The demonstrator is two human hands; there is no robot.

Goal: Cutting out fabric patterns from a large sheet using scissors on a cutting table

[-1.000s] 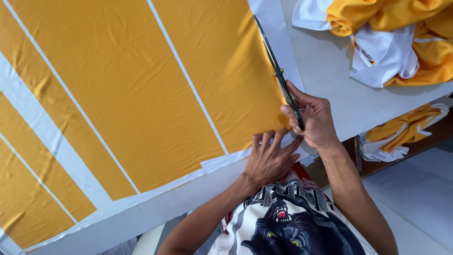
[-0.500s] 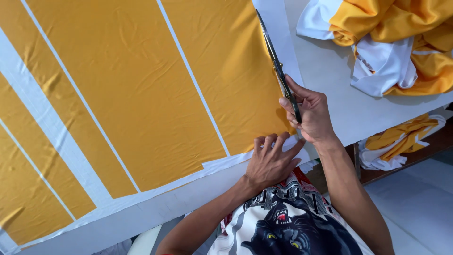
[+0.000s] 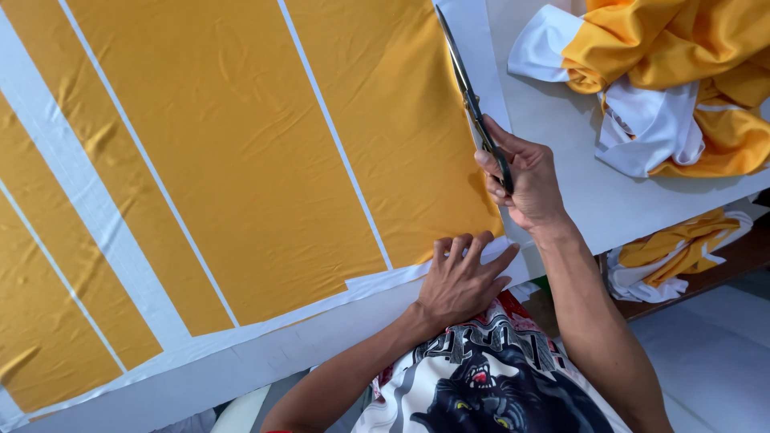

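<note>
The counter point(image 3: 577, 192) is pale grey and fills most of the view, its near edge running from lower left up to the right. Spread flat across it is a large sheet of fabric point(image 3: 241, 176), orange-yellow with narrow white stripes running from far to near and a white border along its near and right edges. It covers the left and centre of the counter.

At the far right of the counter, a heap of cloth pieces point(image 3: 674, 88) in the same orange-yellow and white lies crumpled, well apart from the sheet. A second, smaller bundle point(image 3: 674, 256) of like cloth sits on a shelf below the counter at the right.

The left hand point(image 3: 461, 277) lies palm down on the near right corner of the sheet, fingers spread and flat, pressing the white border; it grasps nothing.

The right hand point(image 3: 521, 180) is at the sheet's right edge, its grip closed around the handles of dark scissors point(image 3: 469, 92). The blades point away toward the far side, lying along the line where the orange meets the white border. The blades appear nearly together.
</note>
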